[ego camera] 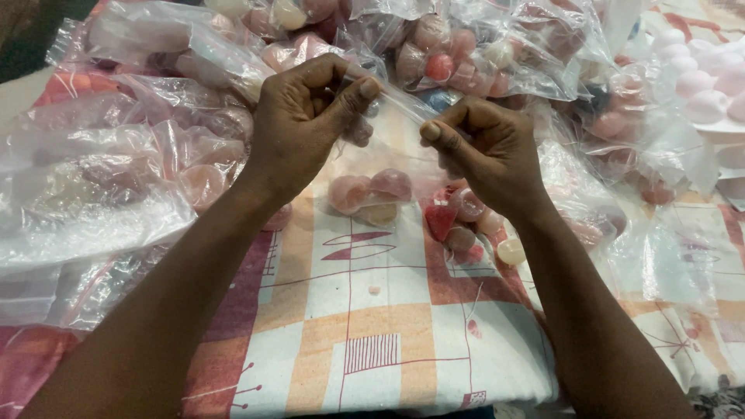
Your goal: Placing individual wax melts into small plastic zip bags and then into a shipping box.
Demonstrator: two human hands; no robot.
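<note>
left hand (299, 116) | right hand (485, 151) | each grip pinched shut on clear bag (392, 147) top (stones hang below)

You are looking at what seems a home packing spot rather than a shop or factory; the work surface is covered by a soft patterned cloth (372, 326) in white, orange and maroon blocks with thin drawn lines, like a bedsheet or household spread; whether a bed or a tabletop lies beneath it you cannot tell; heaped across it are many clear plastic bags (101, 178) filled with small pink, red and cream rounded pieces (438, 66); at the far right more pale pink pieces (702, 85) sit in rows on a white tray (725, 132); no machines or shelving show.
</note>
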